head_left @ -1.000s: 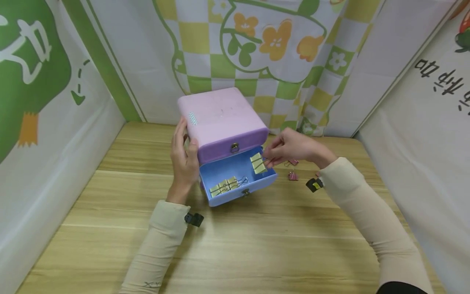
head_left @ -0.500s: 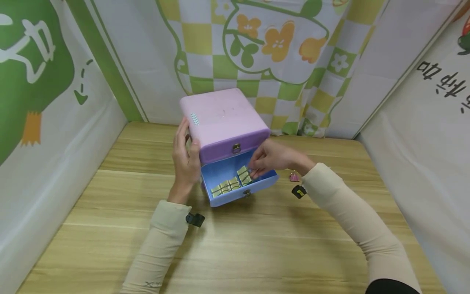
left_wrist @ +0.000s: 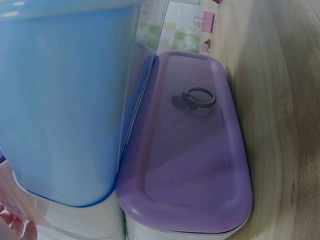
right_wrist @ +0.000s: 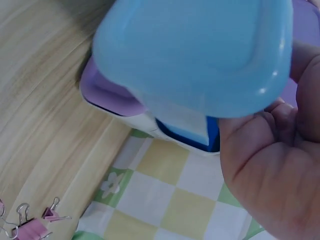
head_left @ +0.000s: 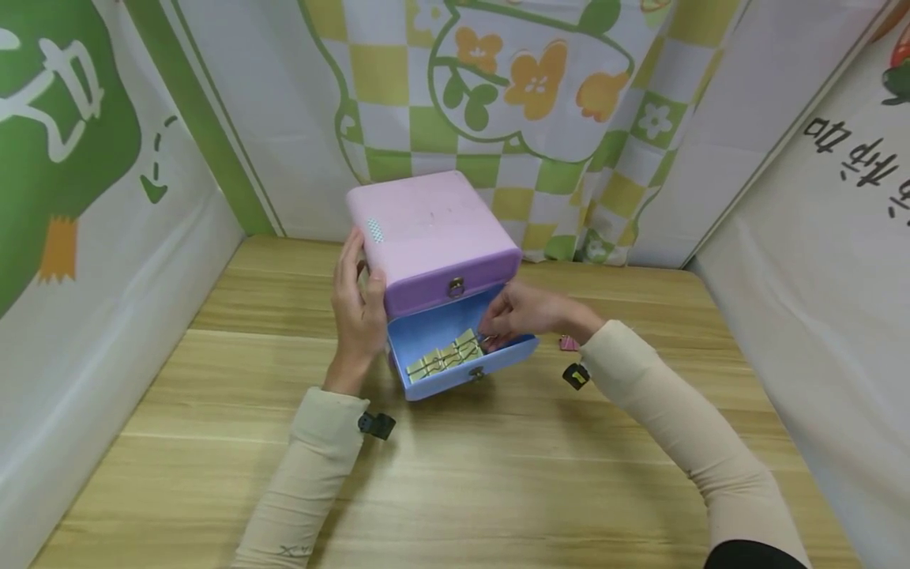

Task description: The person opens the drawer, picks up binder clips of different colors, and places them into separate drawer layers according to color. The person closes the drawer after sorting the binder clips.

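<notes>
The right grip (head_left: 524,310) is pinched on what look like the wire handles of the end yellow clip (head_left: 468,344), whose body lies just left of it in the blue drawer (head_left: 441,386). The other yellow clips (head_left: 426,365) line up farther left, their row running along the drawer's front. The left grip (head_left: 359,316), thumb and fingers apart, rests against the pink box (head_left: 426,217), farther from that clip.

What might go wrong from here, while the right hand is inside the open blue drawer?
The right hand could knock the row of yellow binder clips out of line, since it is right at the row's end. Pressing down on the blue drawer, which stands pulled out, might tilt the pink-topped drawer box, although the left hand touches its side.
</notes>
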{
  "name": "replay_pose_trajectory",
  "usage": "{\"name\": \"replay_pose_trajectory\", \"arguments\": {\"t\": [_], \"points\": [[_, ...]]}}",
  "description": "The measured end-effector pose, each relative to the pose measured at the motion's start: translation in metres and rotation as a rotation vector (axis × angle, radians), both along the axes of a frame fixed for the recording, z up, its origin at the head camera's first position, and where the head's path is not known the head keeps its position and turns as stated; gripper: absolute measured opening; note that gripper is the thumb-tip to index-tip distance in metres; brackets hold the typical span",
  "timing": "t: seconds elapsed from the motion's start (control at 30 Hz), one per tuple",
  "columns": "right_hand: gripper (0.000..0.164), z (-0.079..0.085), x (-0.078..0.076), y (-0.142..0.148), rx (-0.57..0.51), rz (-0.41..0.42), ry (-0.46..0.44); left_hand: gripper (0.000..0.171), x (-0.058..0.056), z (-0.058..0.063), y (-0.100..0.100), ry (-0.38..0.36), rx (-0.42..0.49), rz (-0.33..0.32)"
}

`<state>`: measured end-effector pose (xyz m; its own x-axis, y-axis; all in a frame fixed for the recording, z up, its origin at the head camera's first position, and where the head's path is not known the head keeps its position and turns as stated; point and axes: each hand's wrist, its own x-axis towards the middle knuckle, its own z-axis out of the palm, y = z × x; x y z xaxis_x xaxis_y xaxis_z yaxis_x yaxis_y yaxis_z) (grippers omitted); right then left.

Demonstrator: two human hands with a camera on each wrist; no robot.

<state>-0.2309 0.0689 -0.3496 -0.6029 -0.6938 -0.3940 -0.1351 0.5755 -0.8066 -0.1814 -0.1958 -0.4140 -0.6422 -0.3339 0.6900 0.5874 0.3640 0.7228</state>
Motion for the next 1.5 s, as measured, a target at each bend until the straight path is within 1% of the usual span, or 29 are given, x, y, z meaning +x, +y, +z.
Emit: {"name": "replay_pose_trajectory", "arguments": {"t": [0.07,0.17,0.27,0.37,0.5,0.6,0.7,0.8,0.87,0.97,1.03,1.1,1.23,1.3,1.4,1.5], "points": [[0.023,-0.001,-0.001,0.001,0.015,0.013,0.022,0.069,0.0,0.0,0.0,-0.003,-0.001,0.001],[0.024,0.0,-0.003,0.005,0.02,0.038,0.1,0.069,0.0,0.0,-0.001,-0.007,-0.002,-0.001],[0.025,0.008,-0.003,0.011,0.001,0.033,0.172,0.069,0.0,0.0,0.0,-0.013,-0.005,-0.003],[0.023,0.021,-0.001,0.019,-0.002,-0.004,0.251,0.069,-0.001,0.0,0.001,-0.007,-0.004,-0.003],[0.021,0.039,0.009,0.03,0.011,-0.075,0.351,0.068,-0.001,0.0,0.003,0.004,0.003,-0.01],[0.022,0.047,0.02,0.038,0.005,-0.122,0.38,0.069,-0.001,0.001,0.003,0.002,0.006,-0.011],[0.023,0.049,0.032,0.043,0.009,-0.148,0.4,0.069,-0.001,0.001,0.002,0.001,0.006,-0.005],[0.022,0.047,0.045,0.047,-0.004,-0.158,0.396,0.069,0.0,0.001,0.002,-0.003,0.009,-0.002],[0.022,0.043,0.054,0.047,-0.031,-0.147,0.383,0.069,0.0,0.0,0.002,-0.009,0.008,-0.002],[0.022,0.032,0.067,0.047,-0.065,-0.122,0.337,0.069,0.0,0.0,0.002,-0.01,0.009,-0.005],[0.022,0.023,0.074,0.045,-0.072,-0.105,0.308,0.068,-0.001,0.0,0.002,-0.003,0.011,-0.006],[0.021,0.012,0.078,0.043,-0.064,-0.086,0.306,0.068,-0.001,0.0,0.001,0.006,0.014,-0.01],[0.023,-0.013,0.082,0.037,-0.056,-0.059,0.305,0.068,-0.002,0.001,0.0,0.018,0.017,-0.01],[0.023,-0.026,0.083,0.034,-0.065,-0.055,0.29,0.068,-0.002,0.001,0.001,0.02,0.017,-0.008],[0.022,-0.044,0.083,0.029,-0.112,-0.052,0.282,0.068,-0.002,0.0,0.001,0.022,0.015,-0.007],[0.025,-0.059,0.085,0.023,-0.165,-0.07,0.272,0.068,-0.002,0.0,0.002,0.03,0.014,-0.009]]}}
